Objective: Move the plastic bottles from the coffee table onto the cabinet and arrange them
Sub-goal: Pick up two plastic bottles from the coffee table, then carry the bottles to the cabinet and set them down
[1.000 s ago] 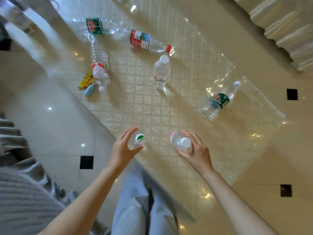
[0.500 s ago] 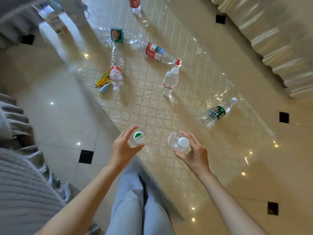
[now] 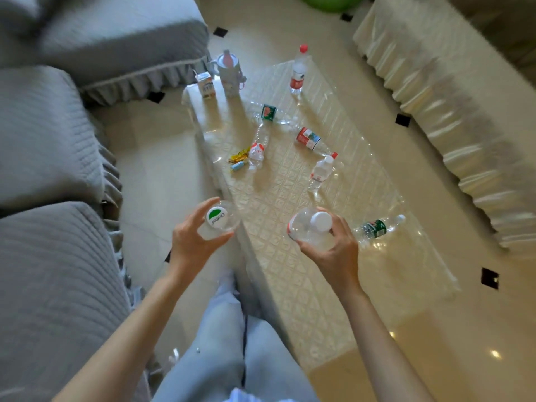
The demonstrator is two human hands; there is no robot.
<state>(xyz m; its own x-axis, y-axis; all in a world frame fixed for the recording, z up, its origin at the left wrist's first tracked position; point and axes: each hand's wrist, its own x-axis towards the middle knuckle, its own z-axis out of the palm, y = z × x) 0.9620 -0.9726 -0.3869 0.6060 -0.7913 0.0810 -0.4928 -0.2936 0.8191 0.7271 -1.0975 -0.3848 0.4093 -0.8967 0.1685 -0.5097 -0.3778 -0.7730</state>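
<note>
The left hand [image 3: 193, 242] grips a green-capped bottle [image 3: 218, 219]; the right hand [image 3: 333, 250] grips a white-capped bottle [image 3: 311, 227], both above the near coffee table [image 3: 290, 274] edge

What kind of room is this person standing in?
Most likely a home living room: a grey sofa with a frilled cover stands beside a low coffee table strewn with plastic bottles, and the glossy tiled floor looks domestic.
</note>
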